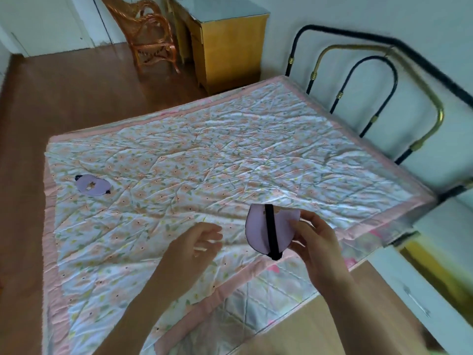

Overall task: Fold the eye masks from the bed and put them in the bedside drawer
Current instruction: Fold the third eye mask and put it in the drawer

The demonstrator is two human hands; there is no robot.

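Note:
My right hand (316, 240) pinches a folded lilac eye mask (258, 228) by its right edge, held above the near side of the bed. A black elastic strap (271, 231) runs down the mask's face. Just left of the mask, my left hand (198, 243) hovers with fingers apart, holding nothing. A second lilac eye mask (92, 185) lies flat on the floral quilt (230, 149) near the bed's left edge. The white bedside drawer front (414, 298) with a handle shows at the lower right, pulled out, its yellowish inside (435, 270) visible.
A metal bed frame (368, 80) of black and brass tubes stands at the bed's right end. A yellow wooden cabinet (227, 49) and a wicker chair (151, 34) sit beyond the bed on the brown wood floor (64, 93).

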